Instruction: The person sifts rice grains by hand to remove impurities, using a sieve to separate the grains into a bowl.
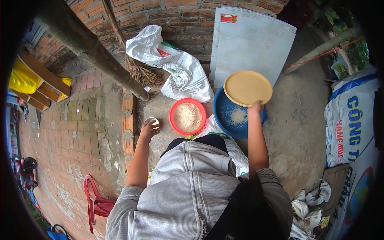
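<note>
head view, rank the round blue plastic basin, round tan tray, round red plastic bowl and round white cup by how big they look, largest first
1. Round blue plastic basin, judged by its outline, since the tray overlaps it
2. Round tan tray
3. Round red plastic bowl
4. Round white cup, partly hidden

Arms (137, 162) (258, 140) stretched forward, left hand (151, 129) and right hand (257, 106) both gripping

- Left of the red basin (171, 117): bare concrete (164, 116), passable up to the left hand (151, 129) and its cup (152, 119).
- Right of it: a narrow gap, then the blue tub (224, 125), its far side screened by the tan tray (247, 86).
- Beyond it: the white sack (188, 76) blocks.
- Nearer: knees (216, 141) crowd it.
</note>
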A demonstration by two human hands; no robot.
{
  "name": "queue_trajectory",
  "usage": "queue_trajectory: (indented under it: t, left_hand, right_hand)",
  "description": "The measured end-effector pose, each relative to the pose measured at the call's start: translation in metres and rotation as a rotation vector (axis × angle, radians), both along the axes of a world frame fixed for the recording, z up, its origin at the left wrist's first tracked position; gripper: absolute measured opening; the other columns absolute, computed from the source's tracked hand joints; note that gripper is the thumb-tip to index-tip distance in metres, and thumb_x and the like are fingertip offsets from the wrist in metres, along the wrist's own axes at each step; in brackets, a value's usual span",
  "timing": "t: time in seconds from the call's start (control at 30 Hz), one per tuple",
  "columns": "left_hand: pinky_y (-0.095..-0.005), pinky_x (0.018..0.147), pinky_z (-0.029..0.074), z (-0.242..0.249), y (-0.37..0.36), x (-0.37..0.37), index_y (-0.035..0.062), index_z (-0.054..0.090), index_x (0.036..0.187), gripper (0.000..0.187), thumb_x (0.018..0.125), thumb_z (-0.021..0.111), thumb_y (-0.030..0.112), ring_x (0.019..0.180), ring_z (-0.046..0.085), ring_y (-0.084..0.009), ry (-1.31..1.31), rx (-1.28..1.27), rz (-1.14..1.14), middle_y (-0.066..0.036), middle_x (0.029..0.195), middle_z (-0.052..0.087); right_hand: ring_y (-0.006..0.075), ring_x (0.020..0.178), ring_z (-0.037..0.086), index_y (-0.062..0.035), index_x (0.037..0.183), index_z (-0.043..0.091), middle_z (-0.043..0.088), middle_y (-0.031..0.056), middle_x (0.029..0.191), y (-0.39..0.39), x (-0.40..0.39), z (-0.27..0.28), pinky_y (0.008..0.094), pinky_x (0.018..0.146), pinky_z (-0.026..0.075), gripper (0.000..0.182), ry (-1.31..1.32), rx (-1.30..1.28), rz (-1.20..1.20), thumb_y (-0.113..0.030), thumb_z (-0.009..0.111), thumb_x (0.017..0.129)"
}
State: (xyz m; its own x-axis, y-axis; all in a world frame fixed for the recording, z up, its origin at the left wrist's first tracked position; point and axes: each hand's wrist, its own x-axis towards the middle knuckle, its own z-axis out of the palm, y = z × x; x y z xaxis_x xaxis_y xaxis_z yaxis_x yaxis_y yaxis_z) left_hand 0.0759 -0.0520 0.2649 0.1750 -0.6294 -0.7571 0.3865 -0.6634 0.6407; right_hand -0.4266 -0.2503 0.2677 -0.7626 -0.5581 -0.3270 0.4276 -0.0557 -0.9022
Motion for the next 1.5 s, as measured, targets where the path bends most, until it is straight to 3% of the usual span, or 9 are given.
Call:
queue_trajectory:
  t: [0.17,0.47,0.7,0.77,0.97,1.17,1.27,1.33,1.5]
  left_hand:
    - [-0.0374,0.074,0.052,-0.045,0.013,-0.003,0.0043,0.042,0.127,0.042,0.093,0.042,0.028,0.092,0.063,-0.0309,0.210,0.113,0.067,-0.021,0.110,0.060]
    - [-0.0402,0.074,0.053,-0.144,0.034,-0.051,0.0036,0.038,0.129,0.046,0.092,0.047,0.029,0.091,0.062,-0.0339,0.281,0.300,0.231,-0.022,0.112,0.058]
    - [-0.0377,0.075,0.052,-0.204,0.038,-0.102,0.0084,0.044,0.128,0.046,0.089,0.053,0.033,0.091,0.062,-0.0295,0.145,0.407,0.156,-0.018,0.111,0.060]
    - [-0.0378,0.079,0.049,-0.215,0.037,-0.118,0.0029,0.055,0.113,0.040,0.087,0.056,0.033,0.094,0.062,-0.0251,-0.594,0.413,-0.124,-0.016,0.102,0.063]
    - [-0.0366,0.087,0.044,-0.221,-0.005,-0.146,0.0027,0.058,0.112,0.041,0.088,0.053,0.036,0.101,0.060,-0.0276,-0.138,0.003,0.055,-0.018,0.105,0.063]
    - [-0.0360,0.091,0.042,-0.241,-0.050,-0.129,0.0041,0.055,0.118,0.045,0.090,0.048,0.039,0.104,0.058,-0.0289,-0.339,0.020,-0.029,-0.018,0.113,0.061]
    - [-0.0384,0.093,0.041,-0.230,-0.079,-0.125,0.0052,0.054,0.117,0.044,0.087,0.053,0.037,0.108,0.054,-0.0307,-0.600,-0.073,-0.263,-0.016,0.117,0.058]
    - [-0.0405,0.094,0.041,-0.228,-0.097,-0.124,0.0080,0.051,0.115,0.043,0.082,0.059,0.034,0.111,0.051,-0.0310,-0.859,-0.274,-0.565,-0.013,0.119,0.054]
    - [-0.0507,0.093,0.041,-0.220,-0.137,-0.157,0.0256,0.044,0.120,0.060,0.068,0.073,0.032,0.126,0.033,-0.0311,-0.888,-0.167,-0.920,-0.008,0.131,0.038]
  right_hand:
    - [0.0252,0.105,0.059,-0.0190,0.119,0.053,0.060,0.0045,0.117,0.006,0.070,-0.017,0.0482,0.080,0.053,0.032,-0.665,0.240,0.318,-0.030,0.034,0.096]
    - [0.0276,0.112,0.054,-0.0116,0.129,0.042,0.052,0.0123,0.126,0.085,0.128,-0.077,0.0467,0.087,0.050,0.037,-0.468,0.462,0.637,-0.027,0.030,0.098]
    - [0.0245,0.104,0.055,0.0011,0.124,0.043,0.055,0.0165,0.116,0.104,0.137,-0.048,0.0332,0.088,0.043,0.035,0.394,0.428,0.805,-0.021,0.040,0.097]
    - [0.0244,0.102,0.055,0.0018,0.123,0.044,0.056,0.0168,0.114,0.100,0.128,-0.052,0.0333,0.088,0.043,0.034,0.437,0.439,0.873,-0.020,0.040,0.097]
    - [0.0259,0.097,0.058,0.0050,0.118,0.046,0.058,0.0187,0.109,0.091,0.130,-0.046,0.0345,0.085,0.043,0.035,0.536,0.393,0.878,-0.021,0.040,0.096]
    - [0.0334,0.099,0.058,0.0077,0.116,0.047,0.058,0.0238,0.108,0.105,0.115,-0.054,0.0380,0.084,0.043,0.036,0.837,0.380,0.918,-0.022,0.040,0.096]
    - [0.0350,0.098,0.057,0.0092,0.114,0.048,0.057,0.0255,0.107,0.109,0.105,-0.062,0.0388,0.085,0.043,0.037,0.830,0.428,0.903,-0.022,0.041,0.095]
    - [0.0238,0.101,0.055,0.0058,0.122,0.043,0.055,0.0183,0.114,0.113,0.104,-0.063,0.0330,0.088,0.042,0.035,0.684,0.427,0.833,-0.019,0.040,0.097]
    - [0.0234,0.104,0.054,0.0050,0.126,0.040,0.052,0.0183,0.119,0.121,0.097,-0.067,0.0324,0.090,0.041,0.037,0.626,0.407,0.841,-0.019,0.039,0.098]
